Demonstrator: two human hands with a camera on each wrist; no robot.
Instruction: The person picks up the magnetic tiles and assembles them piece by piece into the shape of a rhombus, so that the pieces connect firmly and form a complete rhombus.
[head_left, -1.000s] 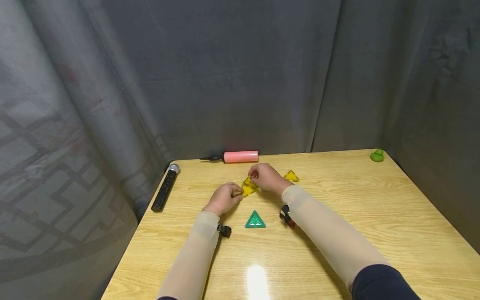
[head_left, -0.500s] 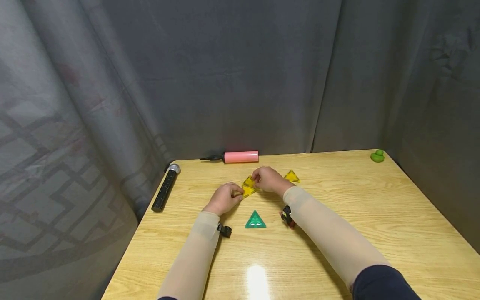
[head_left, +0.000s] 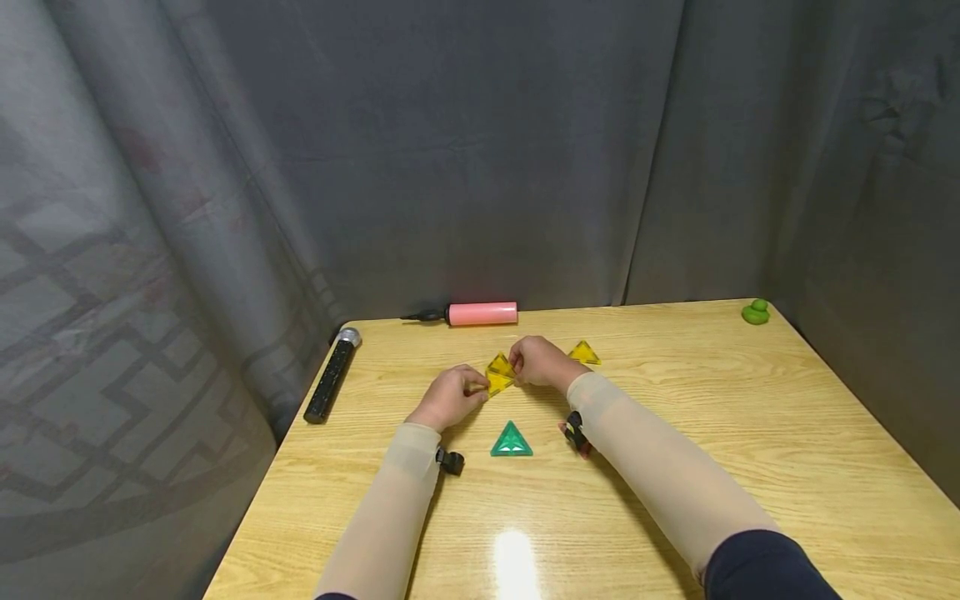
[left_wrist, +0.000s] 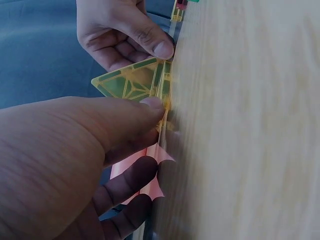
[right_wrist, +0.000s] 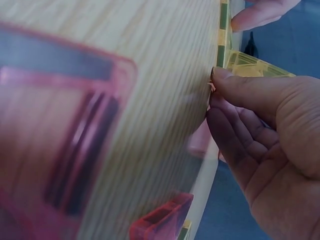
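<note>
Two yellow translucent triangular magnetic tiles meet along an edge in the middle of the table. One, the flat tile (head_left: 498,385), lies nearer me; the other, the raised tile (left_wrist: 125,82), slants up from the shared edge. My left hand (head_left: 450,397) pinches the left corner of the pair between thumb and forefinger, its other fingers loosely bent. At the right corner, my right hand (head_left: 542,363) pinches with thumb and forefinger; its fingertips (right_wrist: 220,75) partly cover that corner. A green triangular tile (head_left: 512,440) lies flat in front of both hands.
Another yellow triangular tile (head_left: 584,352) lies behind the right wrist. Red translucent tiles (right_wrist: 162,217) sit beneath the right forearm. A black microphone (head_left: 332,377), a pink hand pump (head_left: 482,313) and a green toy (head_left: 755,312) lie along the table's edges. Grey curtains (head_left: 465,150) surround the table.
The right hand has slid slightly right and toward me, from over the raised tile to the pair's right corner, uncovering more of that tile. The left hand has barely moved.
</note>
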